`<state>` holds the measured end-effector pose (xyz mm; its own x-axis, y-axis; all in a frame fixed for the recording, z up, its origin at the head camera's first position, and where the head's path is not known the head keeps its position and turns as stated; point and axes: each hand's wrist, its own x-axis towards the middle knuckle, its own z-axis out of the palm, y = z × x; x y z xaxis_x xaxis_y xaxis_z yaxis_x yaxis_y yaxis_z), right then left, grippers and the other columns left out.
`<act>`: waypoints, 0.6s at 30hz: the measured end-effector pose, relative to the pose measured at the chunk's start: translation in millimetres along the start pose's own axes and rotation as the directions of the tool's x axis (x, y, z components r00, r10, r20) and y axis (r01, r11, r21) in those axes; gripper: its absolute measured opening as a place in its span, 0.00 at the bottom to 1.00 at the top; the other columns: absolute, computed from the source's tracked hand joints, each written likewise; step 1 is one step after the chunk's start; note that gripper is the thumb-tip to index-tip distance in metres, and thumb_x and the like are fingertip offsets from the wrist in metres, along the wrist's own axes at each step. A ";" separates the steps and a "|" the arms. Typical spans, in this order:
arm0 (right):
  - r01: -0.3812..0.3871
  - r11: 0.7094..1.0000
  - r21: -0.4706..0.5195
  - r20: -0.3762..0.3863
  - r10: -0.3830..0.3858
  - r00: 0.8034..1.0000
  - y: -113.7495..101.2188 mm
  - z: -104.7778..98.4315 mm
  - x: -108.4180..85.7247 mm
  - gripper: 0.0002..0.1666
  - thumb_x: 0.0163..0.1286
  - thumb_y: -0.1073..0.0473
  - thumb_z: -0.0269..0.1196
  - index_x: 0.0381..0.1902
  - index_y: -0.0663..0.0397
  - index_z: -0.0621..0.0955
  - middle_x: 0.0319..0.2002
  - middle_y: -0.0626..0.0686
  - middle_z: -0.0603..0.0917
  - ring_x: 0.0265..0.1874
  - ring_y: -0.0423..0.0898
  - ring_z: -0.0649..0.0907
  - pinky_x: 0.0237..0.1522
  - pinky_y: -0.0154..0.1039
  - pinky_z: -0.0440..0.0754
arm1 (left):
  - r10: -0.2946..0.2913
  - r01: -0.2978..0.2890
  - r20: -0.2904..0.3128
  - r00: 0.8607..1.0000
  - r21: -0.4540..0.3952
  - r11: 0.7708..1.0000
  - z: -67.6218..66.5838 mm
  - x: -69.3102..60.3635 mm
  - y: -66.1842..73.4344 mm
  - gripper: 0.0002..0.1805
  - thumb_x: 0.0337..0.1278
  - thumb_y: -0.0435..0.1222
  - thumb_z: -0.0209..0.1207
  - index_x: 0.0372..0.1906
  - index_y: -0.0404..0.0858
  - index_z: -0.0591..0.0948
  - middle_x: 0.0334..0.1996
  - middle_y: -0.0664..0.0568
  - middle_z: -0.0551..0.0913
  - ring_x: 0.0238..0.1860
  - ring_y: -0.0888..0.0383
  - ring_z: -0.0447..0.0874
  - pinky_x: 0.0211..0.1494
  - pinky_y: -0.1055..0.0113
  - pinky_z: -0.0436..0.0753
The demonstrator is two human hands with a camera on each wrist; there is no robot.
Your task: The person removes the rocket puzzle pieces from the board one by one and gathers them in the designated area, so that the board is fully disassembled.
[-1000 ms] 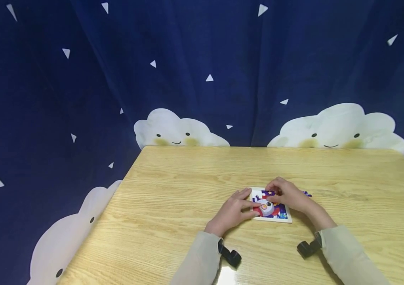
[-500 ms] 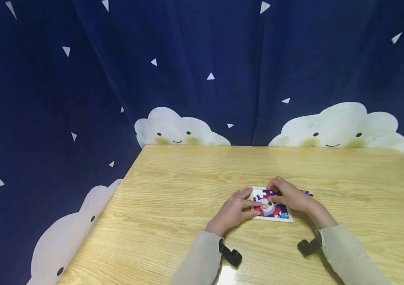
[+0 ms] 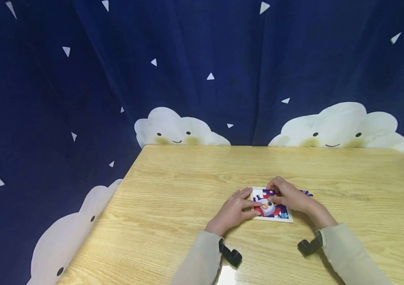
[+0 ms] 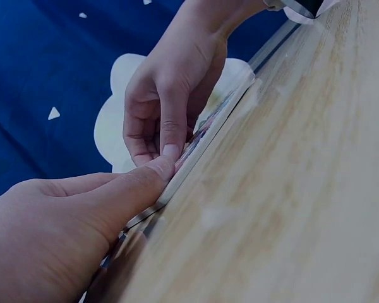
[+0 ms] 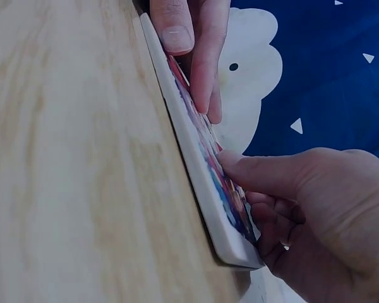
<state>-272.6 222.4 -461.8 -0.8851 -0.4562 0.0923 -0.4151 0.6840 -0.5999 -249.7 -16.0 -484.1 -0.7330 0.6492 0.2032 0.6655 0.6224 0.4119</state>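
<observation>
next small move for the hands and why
Probably move the right hand toward what looks like a loose purple piece beyond it, outside the white frame: a bare white patch shows at the puzzle's upper left corner, so a piece seems missing, and the left hand rests on the puzzle, able to steady it.

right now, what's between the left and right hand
The puzzle lies on the table between the left hand and the right hand, in the head view.

navy curtain | white triangles | smiling clouds | wooden table
</observation>
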 end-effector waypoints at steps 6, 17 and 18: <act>0.045 0.998 -0.037 -0.050 -0.047 0.998 2.9 4.4 -1.4 0.14 0.65 0.62 0.66 0.45 0.60 0.75 0.40 0.53 0.75 0.38 0.43 0.75 0.40 0.34 0.78 | -0.002 0.002 0.006 1.000 -0.009 1.000 -0.3 -0.6 -0.9 0.19 0.64 0.51 0.59 0.58 0.55 0.82 0.74 0.46 0.64 0.77 0.54 0.59 0.81 0.58 0.58; 0.065 0.997 -0.044 -0.121 -0.070 0.990 5.6 10.6 -5.3 0.15 0.65 0.64 0.66 0.47 0.58 0.75 0.45 0.54 0.77 0.49 0.53 0.82 0.54 0.54 0.82 | 0.004 -0.004 -0.002 1.000 0.000 1.000 -0.1 -0.3 -1.6 0.19 0.63 0.52 0.59 0.58 0.56 0.82 0.74 0.45 0.64 0.77 0.53 0.59 0.81 0.58 0.58; 0.070 0.996 -0.049 -0.134 -0.076 0.988 5.7 11.7 -6.0 0.15 0.65 0.64 0.66 0.47 0.58 0.75 0.45 0.53 0.77 0.49 0.53 0.82 0.54 0.53 0.82 | 0.001 -0.001 -0.001 1.000 0.001 1.000 -0.2 -0.4 -1.3 0.19 0.63 0.52 0.59 0.58 0.56 0.82 0.74 0.45 0.64 0.77 0.54 0.59 0.81 0.58 0.58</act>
<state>-267.2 222.4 -475.1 -0.8714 -0.4259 0.2435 -0.4855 0.6777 -0.5522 -250.2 -17.2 -484.5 -0.7321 0.6497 0.2046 0.6667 0.6218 0.4110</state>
